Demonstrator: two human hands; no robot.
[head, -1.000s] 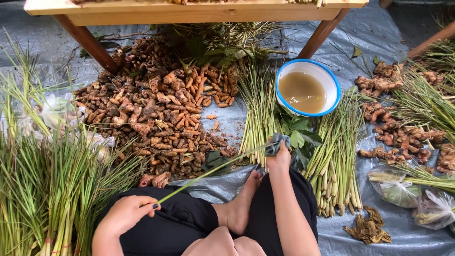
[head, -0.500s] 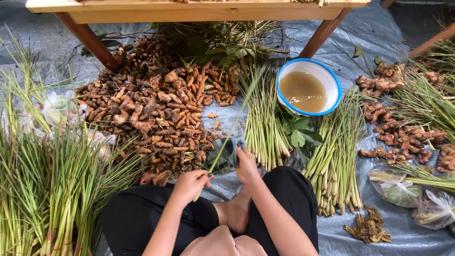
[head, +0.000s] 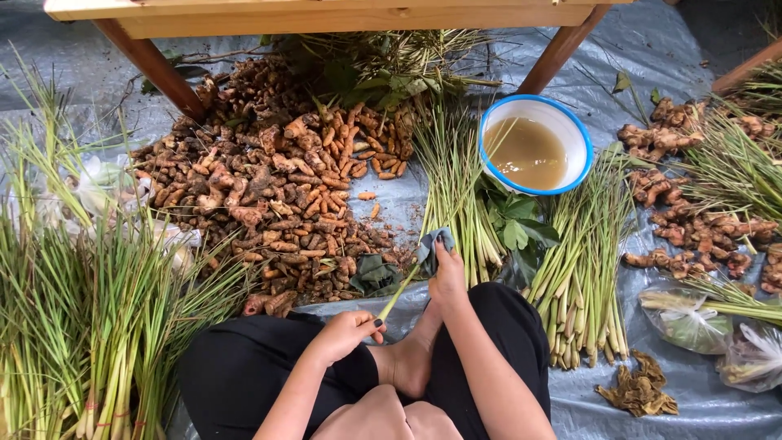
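Lemongrass stalk (head: 401,290) clenched between left hand (head: 346,332) grip and cloth-wrapped (head: 430,247) right hand (head: 448,277) grip.

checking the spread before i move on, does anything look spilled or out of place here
Mostly tidy. A few orange root pieces lie loose on the tarp, apart from the root pile, and a crumpled brown scrap sits alone near the lemongrass bundle. The bowl stands upright, nothing spilled.

Grey tarpaulin (head: 709,383) as ground cover. Heap of turmeric roots (head: 269,187) at centre left. Blue-rimmed white bowl (head: 570,122) of murky water, leafy sprigs (head: 513,228) just below. Trimmed lemongrass bundle (head: 582,269) beside bowl; untrimmed lemongrass (head: 90,318) at left. Galangal pieces (head: 692,220) at right. Wooden table legs (head: 151,65) above.
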